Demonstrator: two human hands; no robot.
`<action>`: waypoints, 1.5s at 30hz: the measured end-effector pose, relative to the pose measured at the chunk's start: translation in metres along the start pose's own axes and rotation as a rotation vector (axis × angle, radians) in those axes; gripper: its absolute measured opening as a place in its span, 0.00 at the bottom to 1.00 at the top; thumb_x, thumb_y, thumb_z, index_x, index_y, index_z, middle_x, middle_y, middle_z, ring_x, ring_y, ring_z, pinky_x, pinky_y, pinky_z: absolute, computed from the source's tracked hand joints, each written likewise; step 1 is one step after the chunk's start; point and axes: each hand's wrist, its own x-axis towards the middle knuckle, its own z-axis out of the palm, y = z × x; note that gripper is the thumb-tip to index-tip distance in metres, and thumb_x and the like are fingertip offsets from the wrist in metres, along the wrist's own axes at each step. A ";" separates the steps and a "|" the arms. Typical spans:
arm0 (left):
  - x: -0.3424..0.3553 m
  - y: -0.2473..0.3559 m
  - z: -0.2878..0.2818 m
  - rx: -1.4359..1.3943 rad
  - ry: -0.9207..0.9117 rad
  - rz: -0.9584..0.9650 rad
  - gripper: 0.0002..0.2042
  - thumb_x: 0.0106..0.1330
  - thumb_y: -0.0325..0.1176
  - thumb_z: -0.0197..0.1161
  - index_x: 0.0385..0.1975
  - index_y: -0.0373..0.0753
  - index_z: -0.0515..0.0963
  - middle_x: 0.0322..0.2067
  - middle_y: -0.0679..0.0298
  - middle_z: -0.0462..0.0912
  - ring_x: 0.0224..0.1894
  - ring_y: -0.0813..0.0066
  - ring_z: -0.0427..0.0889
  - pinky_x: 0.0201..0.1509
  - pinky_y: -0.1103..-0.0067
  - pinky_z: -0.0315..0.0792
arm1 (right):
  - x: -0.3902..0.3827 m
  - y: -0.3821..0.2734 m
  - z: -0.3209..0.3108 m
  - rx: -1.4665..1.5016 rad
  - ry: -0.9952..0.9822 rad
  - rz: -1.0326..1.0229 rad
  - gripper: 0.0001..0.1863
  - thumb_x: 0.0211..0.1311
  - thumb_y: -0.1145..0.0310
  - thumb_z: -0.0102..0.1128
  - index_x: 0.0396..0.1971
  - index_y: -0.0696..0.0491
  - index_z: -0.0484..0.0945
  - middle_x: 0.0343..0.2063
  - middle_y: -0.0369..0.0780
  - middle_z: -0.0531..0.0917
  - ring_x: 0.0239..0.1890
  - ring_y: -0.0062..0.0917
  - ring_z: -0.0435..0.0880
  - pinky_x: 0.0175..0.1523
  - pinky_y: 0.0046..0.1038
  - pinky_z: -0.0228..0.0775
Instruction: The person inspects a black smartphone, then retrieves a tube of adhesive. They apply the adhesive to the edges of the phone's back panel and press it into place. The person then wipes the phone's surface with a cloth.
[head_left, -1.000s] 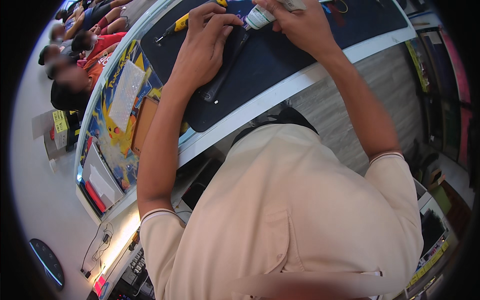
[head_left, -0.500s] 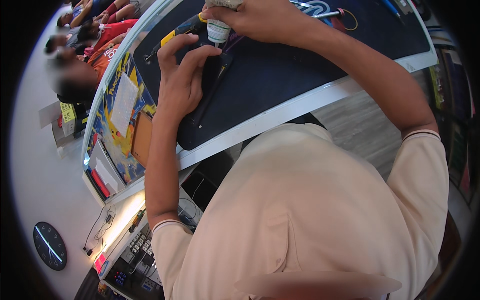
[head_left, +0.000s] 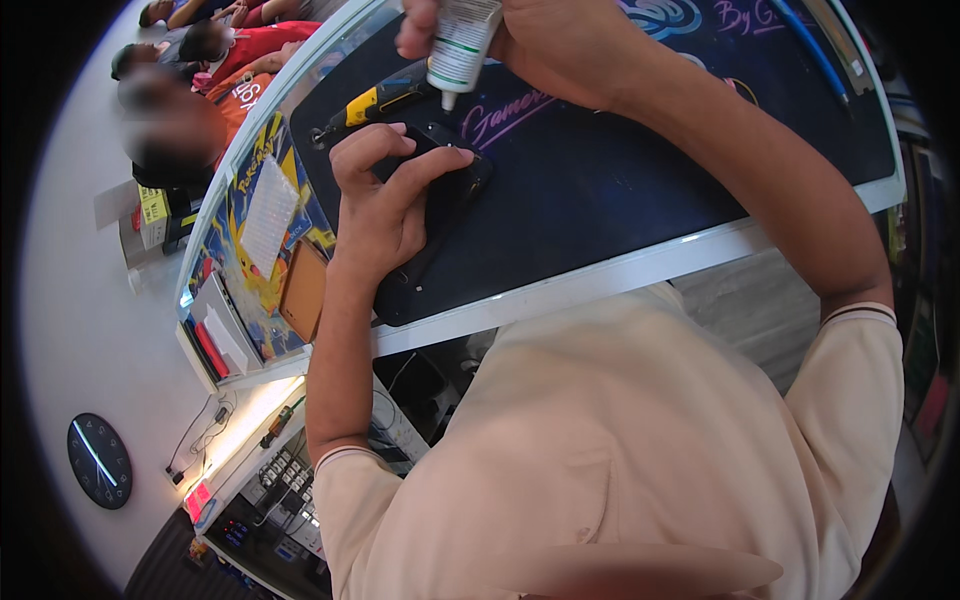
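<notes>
My left hand [head_left: 385,200] is closed around the edges of a black, flat, phone-shaped slab [head_left: 450,185], thumb and index finger curled over its far end. The hand hides much of the slab, and its dark face blends into the mat. In my right hand [head_left: 560,45] is a white tube [head_left: 463,48] with green stripes. Its narrow nozzle points down, a short gap beyond the slab's far end. Part of the right fingers lies behind the tube or past the top edge.
A dark mat [head_left: 600,200] covers the white-edged counter [head_left: 560,285]. Beyond my left hand lies a yellow-and-black screwdriver [head_left: 372,103]. Bubble wrap [head_left: 270,215] and a brown flat piece [head_left: 303,290] lie left. A blue pen-like tool [head_left: 815,50] is far right. Several people sit beyond the counter.
The tube's nozzle has moved away from my left fingertips and the slab. My left hand and the slab have come slightly nearer me. The whole view has shifted a little.
</notes>
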 end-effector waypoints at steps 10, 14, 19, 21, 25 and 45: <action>-0.002 -0.002 0.002 0.026 -0.004 -0.007 0.28 0.48 0.16 0.65 0.46 0.57 0.89 0.46 0.65 0.63 0.56 0.65 0.69 0.64 0.71 0.66 | 0.027 0.034 0.014 0.077 0.064 0.033 0.34 0.78 0.38 0.43 0.14 0.46 0.61 0.11 0.31 0.60 0.13 0.19 0.59 0.23 0.23 0.55; -0.002 -0.001 0.001 0.020 0.003 -0.014 0.27 0.48 0.18 0.65 0.46 0.57 0.89 0.46 0.65 0.64 0.56 0.65 0.69 0.64 0.71 0.66 | 0.034 0.048 0.015 0.139 0.038 0.067 0.31 0.80 0.45 0.43 0.15 0.46 0.62 0.11 0.30 0.60 0.13 0.19 0.58 0.22 0.24 0.53; -0.001 -0.002 0.001 0.004 0.002 -0.010 0.27 0.48 0.18 0.65 0.46 0.57 0.89 0.47 0.65 0.65 0.56 0.64 0.68 0.64 0.71 0.64 | 0.037 0.050 0.018 0.139 0.006 0.025 0.29 0.81 0.48 0.43 0.16 0.48 0.63 0.12 0.30 0.60 0.13 0.19 0.59 0.22 0.23 0.52; -0.001 -0.003 0.001 0.006 0.001 -0.005 0.27 0.48 0.18 0.66 0.46 0.57 0.89 0.47 0.65 0.65 0.56 0.64 0.68 0.64 0.71 0.63 | 0.036 0.047 0.021 0.107 0.035 0.002 0.28 0.81 0.50 0.42 0.17 0.48 0.64 0.12 0.30 0.61 0.13 0.18 0.59 0.22 0.23 0.52; -0.001 -0.004 0.002 0.004 0.003 -0.004 0.26 0.48 0.18 0.66 0.46 0.58 0.89 0.47 0.65 0.65 0.56 0.64 0.68 0.65 0.71 0.63 | 0.031 0.045 0.024 0.013 0.087 0.012 0.27 0.82 0.52 0.41 0.18 0.49 0.65 0.13 0.30 0.61 0.14 0.18 0.59 0.22 0.23 0.52; -0.002 -0.004 0.002 -0.011 0.006 -0.011 0.26 0.50 0.18 0.66 0.47 0.58 0.89 0.46 0.66 0.66 0.57 0.64 0.68 0.65 0.70 0.62 | 0.037 0.066 0.019 -0.720 0.026 -0.583 0.13 0.80 0.66 0.44 0.37 0.57 0.73 0.19 0.34 0.70 0.19 0.21 0.68 0.24 0.27 0.60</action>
